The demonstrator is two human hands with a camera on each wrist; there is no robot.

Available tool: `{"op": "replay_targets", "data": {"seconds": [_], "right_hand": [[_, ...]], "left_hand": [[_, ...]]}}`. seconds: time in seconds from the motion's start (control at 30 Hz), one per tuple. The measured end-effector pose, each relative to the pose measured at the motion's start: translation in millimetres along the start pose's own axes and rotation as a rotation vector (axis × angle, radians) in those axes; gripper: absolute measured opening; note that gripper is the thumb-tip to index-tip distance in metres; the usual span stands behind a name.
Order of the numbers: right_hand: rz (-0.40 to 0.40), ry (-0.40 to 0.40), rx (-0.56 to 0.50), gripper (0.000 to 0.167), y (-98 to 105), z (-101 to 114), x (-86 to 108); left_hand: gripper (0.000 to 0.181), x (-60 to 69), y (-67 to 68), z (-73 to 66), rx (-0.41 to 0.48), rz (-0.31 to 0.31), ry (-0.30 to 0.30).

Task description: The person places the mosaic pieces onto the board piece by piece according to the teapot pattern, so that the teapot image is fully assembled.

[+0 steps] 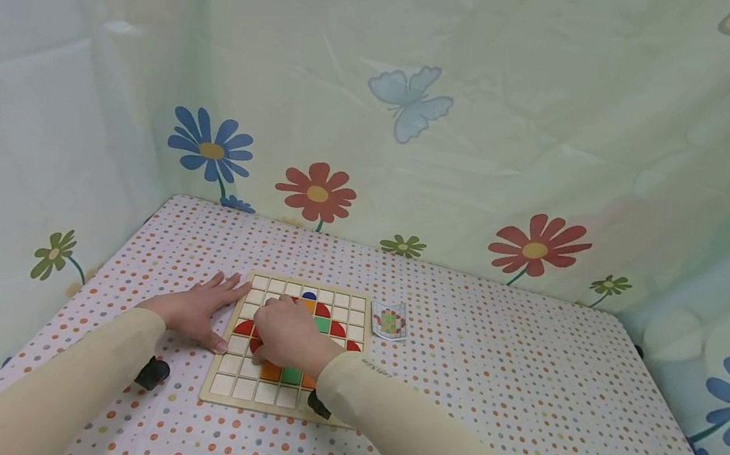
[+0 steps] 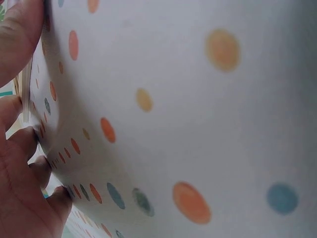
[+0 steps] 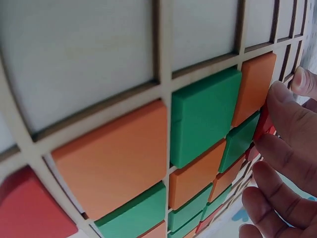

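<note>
A wooden grid board (image 1: 215, 397) lies on the table, with red, orange, green and blue tiles in its cells. My right hand (image 1: 293, 336) is over the board's middle and hides several tiles. In the right wrist view, its thumb and index finger pinch a red tile (image 3: 264, 120) next to a green tile (image 3: 240, 142) and an orange tile (image 3: 254, 88). My left hand (image 1: 200, 309) rests on the table with fingers spread, touching the board's left edge. In the left wrist view, the fingers (image 2: 25, 144) lie against the dotted cloth.
A small printed pattern card (image 1: 389, 321) lies just right of the board. The dotted cloth (image 1: 492, 372) covers the table. Floral sheets (image 1: 458, 171) hang behind it and at both sides.
</note>
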State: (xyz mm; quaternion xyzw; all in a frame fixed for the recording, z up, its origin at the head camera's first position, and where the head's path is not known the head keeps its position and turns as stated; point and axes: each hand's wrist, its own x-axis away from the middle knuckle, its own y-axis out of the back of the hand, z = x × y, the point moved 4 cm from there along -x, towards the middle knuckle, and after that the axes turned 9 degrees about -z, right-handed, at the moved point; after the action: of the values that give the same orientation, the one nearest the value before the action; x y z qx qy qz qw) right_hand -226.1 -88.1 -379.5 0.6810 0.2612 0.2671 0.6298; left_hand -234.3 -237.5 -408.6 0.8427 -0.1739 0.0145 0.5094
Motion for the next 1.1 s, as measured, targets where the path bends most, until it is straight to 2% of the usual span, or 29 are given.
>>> {"op": "replay_targets", "data": {"seconds": [0.87, 1.1], "right_hand": [[-0.040, 0.020, -0.008, 0.023, 1.8, -3.8, 1.9], [-0.041, 0.018, -0.061, 0.020, 0.9, -4.8, 1.9]], "left_hand": [[0.109, -0.8, 0.7, 0.5, -0.007, -0.002, -0.003], [0.110, 0.3, 0.2, 0.2, 0.005, -0.003, -0.007]]}}
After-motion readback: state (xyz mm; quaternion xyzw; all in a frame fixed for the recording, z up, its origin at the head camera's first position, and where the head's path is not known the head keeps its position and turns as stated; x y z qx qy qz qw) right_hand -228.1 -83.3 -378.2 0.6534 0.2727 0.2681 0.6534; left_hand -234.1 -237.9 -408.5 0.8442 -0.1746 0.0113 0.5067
